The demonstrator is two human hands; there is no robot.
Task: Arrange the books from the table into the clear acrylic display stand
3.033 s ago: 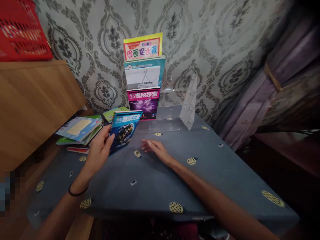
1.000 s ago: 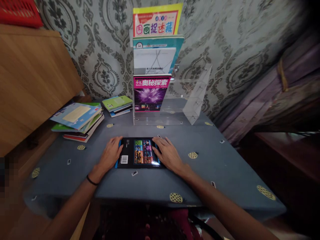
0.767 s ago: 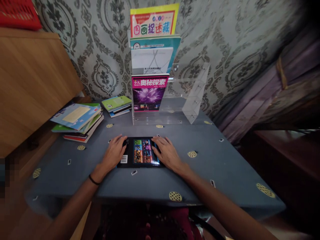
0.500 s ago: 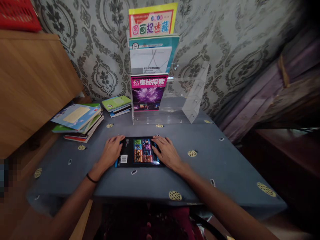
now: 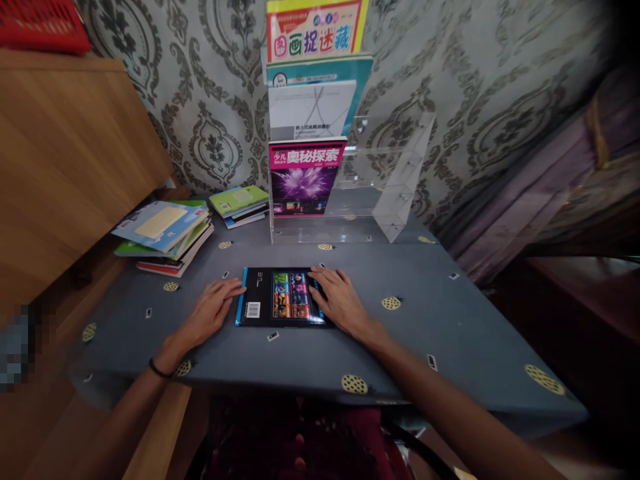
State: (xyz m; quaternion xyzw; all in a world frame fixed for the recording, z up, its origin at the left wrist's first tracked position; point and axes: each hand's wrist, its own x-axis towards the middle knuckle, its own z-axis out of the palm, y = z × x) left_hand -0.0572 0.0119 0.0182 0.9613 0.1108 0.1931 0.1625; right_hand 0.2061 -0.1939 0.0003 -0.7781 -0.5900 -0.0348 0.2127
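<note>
A black book (image 5: 263, 293) with a blue spine edge, a barcode and a grid of small colour pictures lies flat on the cloth-covered table (image 5: 300, 360). My right hand (image 5: 341, 301) rests flat over its right side, fingers extended and covering that end. At the blue left edge is my left hand (image 5: 213, 307), its fingers stretched out and the tips touching or nearly touching the edge. Neither hand grips anything. Beyond the book stands a clear acrylic rack (image 5: 397, 183). In its front tier leans a magenta-and-purple book (image 5: 305, 180).
Higher rack tiers hold a grey-white booklet (image 5: 313, 110), a teal book (image 5: 364, 75) and a yellow-bordered book (image 5: 315, 33). A large stack of books (image 5: 167, 233) and a smaller stack (image 5: 240, 203) are at the back left. A wooden cabinet (image 5: 70, 147) borders the left side.
My left hand has slid off the book's left side, leftward and toward me, uncovering the blue edge. My right hand stays on the book. The view has shifted slightly.
</note>
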